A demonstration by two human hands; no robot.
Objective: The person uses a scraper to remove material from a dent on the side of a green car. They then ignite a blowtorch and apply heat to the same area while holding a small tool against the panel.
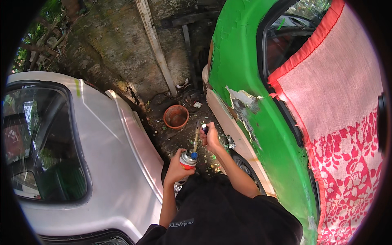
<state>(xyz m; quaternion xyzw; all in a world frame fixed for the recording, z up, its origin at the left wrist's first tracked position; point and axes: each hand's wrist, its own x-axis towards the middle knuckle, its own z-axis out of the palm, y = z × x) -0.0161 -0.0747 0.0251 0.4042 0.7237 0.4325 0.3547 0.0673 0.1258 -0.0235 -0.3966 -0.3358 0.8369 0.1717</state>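
My left hand (175, 170) is wrapped round a gas canister (188, 160), silver on top with a red body. Fixed to its top is a torch head (196, 139), with a blue knob at the base and a long brass-coloured tube pointing away from me. In my closed right hand (212, 139) is a small dark lighter (205, 128) with a pale metal top. The lighter stands just right of the tube's far end, close to it. Whether a flame burns at either one cannot be made out.
To the right stands a green car (281, 163) with peeling paint, partly draped by a pink and red cloth (322, 102). A silver car (110, 155) flanks me on the left. Ahead are a clay pot (176, 116), a wooden plank (157, 49) and a rough wall (110, 36).
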